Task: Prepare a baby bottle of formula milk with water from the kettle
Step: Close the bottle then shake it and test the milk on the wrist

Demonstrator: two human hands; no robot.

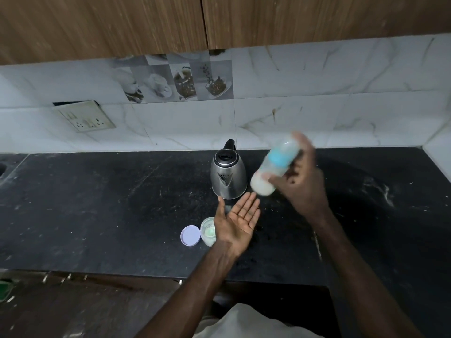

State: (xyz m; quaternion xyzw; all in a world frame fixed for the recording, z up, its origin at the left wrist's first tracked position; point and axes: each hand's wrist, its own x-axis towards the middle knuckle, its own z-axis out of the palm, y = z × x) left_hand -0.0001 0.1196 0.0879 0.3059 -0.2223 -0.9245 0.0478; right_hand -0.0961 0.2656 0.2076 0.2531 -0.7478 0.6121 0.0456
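While the right hand [301, 184] grips the bottle [274, 164] in the air, its fingers [273, 178] are wrapped round the lower body and the thumb lies over the far end. The bottle is tilted, its milky white end down and to the left, its blue band near the middle, and it is blurred. It hangs just right of the kettle [228, 173] and above the desk [97, 203], touching neither.

The left hand [240, 219] is held flat, palm up, fingers spread and holding nothing, below the bottle's low end and apart from it. It hovers in front of the kettle and covers the right edge of a small clear jar [207, 231]. The jar stands open on the desk with pale contents inside; what they are cannot be told. Just left of the jar, touching or nearly so, lies a round lilac lid [190, 235], flat on the desk.

The kettle is steel with a black lid and handle, upright, near the back of the dark desk, spout toward the camera. Behind it rises a marble-tiled wall [341, 106] with a socket plate [84, 115] at left and picture tiles [175, 79] above. Wooden cupboards [122, 23] hang overhead. A pale cloth [244, 323] shows at the bottom edge.
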